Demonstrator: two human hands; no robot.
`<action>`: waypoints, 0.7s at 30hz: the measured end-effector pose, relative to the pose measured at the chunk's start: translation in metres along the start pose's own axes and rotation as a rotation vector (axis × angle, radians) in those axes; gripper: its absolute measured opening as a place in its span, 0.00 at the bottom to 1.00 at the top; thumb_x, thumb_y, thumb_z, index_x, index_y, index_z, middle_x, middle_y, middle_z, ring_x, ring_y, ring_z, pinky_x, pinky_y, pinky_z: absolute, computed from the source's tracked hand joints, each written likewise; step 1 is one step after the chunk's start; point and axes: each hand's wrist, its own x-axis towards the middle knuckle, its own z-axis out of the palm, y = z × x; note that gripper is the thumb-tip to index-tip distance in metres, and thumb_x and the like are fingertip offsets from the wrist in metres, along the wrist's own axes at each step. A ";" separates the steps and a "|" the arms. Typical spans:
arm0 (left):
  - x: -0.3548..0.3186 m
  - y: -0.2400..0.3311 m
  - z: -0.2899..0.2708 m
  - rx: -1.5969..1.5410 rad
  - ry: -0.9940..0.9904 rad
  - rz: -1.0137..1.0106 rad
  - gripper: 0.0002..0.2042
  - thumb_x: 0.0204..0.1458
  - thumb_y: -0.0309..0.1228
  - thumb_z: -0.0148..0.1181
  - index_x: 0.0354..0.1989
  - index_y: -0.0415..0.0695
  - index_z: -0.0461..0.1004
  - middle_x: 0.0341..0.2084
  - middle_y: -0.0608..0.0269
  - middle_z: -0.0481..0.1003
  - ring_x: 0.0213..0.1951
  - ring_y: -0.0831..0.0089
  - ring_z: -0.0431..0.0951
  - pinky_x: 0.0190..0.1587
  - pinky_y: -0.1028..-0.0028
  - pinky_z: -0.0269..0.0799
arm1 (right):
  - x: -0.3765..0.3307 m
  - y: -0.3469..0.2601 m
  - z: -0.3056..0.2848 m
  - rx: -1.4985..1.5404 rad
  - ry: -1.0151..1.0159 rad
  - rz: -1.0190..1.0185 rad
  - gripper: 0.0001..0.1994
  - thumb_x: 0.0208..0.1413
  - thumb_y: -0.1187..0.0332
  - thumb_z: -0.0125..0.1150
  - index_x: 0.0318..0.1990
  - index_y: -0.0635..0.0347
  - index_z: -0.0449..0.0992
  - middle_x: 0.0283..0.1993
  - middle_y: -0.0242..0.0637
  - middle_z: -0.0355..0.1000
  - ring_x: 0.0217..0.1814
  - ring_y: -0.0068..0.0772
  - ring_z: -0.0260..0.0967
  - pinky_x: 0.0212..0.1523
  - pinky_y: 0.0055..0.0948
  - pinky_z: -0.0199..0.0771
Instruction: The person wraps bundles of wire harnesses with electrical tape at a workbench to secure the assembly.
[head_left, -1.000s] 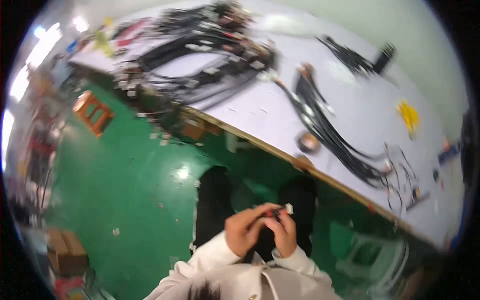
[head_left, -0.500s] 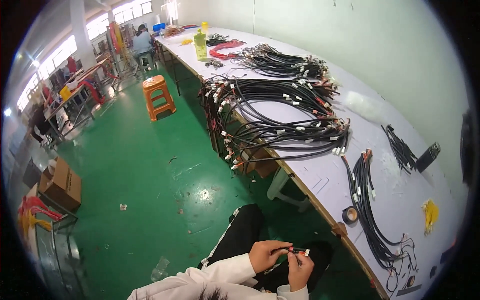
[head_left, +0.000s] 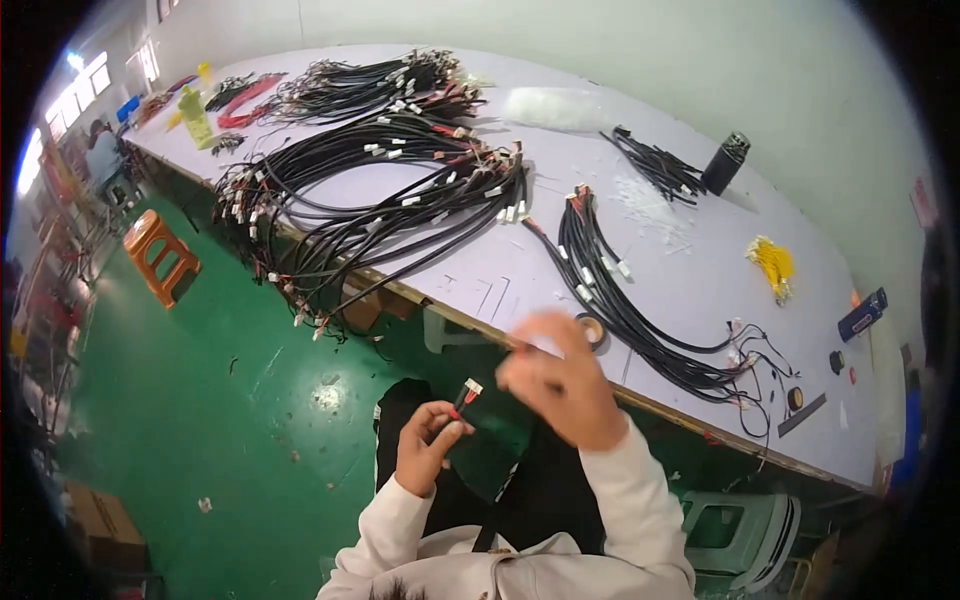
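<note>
My left hand [head_left: 424,446] is closed on a wire harness end, over my lap. The harness end has a black sleeve, red wires and a white connector [head_left: 473,385] that points up beyond the fingertips. My right hand [head_left: 562,385] is raised by the table's front edge, in front of a black tape roll [head_left: 592,331]. Motion smears its curled fingers, so whether they hold anything cannot be made out. Close by on the table lies a bundle of black cables [head_left: 640,325] with white connectors.
Large coils of black cables [head_left: 350,215] overhang the edge of the white table [head_left: 690,290]. Yellow wires [head_left: 775,265], a dark bottle [head_left: 725,165] and a steel ruler [head_left: 802,414] are farther right. An orange stool [head_left: 160,258] stands left; a pale green stool [head_left: 740,535] sits below the table.
My right hand has left the harness and risen toward the table edge. My left hand still holds the harness end. The view has swung right.
</note>
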 end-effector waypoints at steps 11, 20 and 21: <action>-0.013 0.029 0.013 -0.110 -0.122 0.009 0.05 0.51 0.26 0.53 0.35 0.40 0.70 0.33 0.57 0.76 0.33 0.72 0.74 0.39 0.74 0.67 | 0.039 0.082 0.053 -0.759 -0.071 0.214 0.11 0.42 0.66 0.58 0.32 0.62 0.73 0.33 0.40 0.65 0.36 0.41 0.66 0.33 0.38 0.67; 0.015 0.035 0.032 -0.046 -0.002 -0.032 0.04 0.52 0.27 0.55 0.33 0.41 0.70 0.29 0.59 0.75 0.31 0.76 0.72 0.37 0.76 0.65 | 0.041 0.035 0.000 -0.484 0.145 0.079 0.13 0.45 0.69 0.58 0.38 0.64 0.74 0.40 0.44 0.70 0.41 0.46 0.67 0.41 0.38 0.68; 0.018 0.032 0.035 -0.079 -0.030 -0.038 0.04 0.52 0.27 0.56 0.32 0.41 0.70 0.29 0.59 0.75 0.31 0.76 0.72 0.37 0.76 0.65 | 0.034 0.026 -0.010 -0.511 0.149 0.090 0.13 0.45 0.69 0.58 0.38 0.64 0.74 0.40 0.44 0.70 0.41 0.46 0.67 0.41 0.38 0.68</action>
